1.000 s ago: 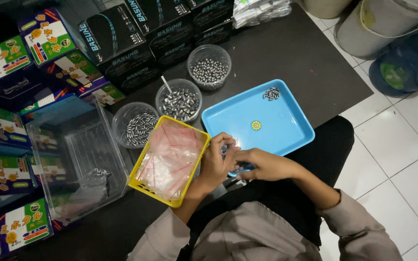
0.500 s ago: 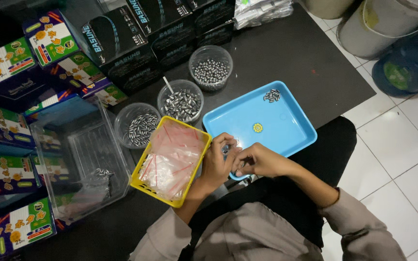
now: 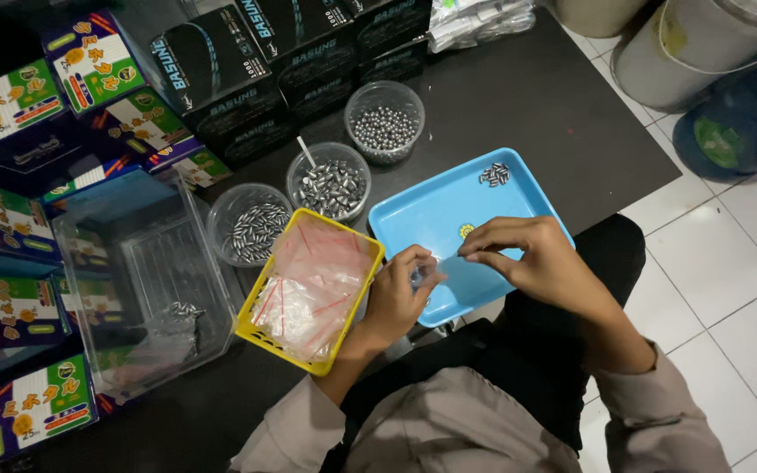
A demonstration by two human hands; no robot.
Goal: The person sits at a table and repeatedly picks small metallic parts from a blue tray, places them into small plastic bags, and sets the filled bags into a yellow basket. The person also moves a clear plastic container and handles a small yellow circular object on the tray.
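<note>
The thing between your hands is hard to make out: it looks like a small clear plastic bag (image 3: 435,273), nearly see-through against the blue tray (image 3: 431,210) under it, and whether anything is inside it cannot be told. Your left hand (image 3: 399,293) pinches its left edge between thumb and fingertips, and your right hand (image 3: 532,258) pinches its top right edge with thumb and forefinger, the other fingers curled; the bag lies stretched between the two hands, over the near part of the tray. Your forearms and lap cover the tray's near corner. A small heap of metal pieces (image 3: 494,174) sits at the tray's far corner, well apart from your hands. Just beside your left hand stands a yellow basket (image 3: 308,359) of clear bags, and beyond it three round tubs (image 3: 333,186) of metal pieces whose exact shapes are too small to tell.
</note>
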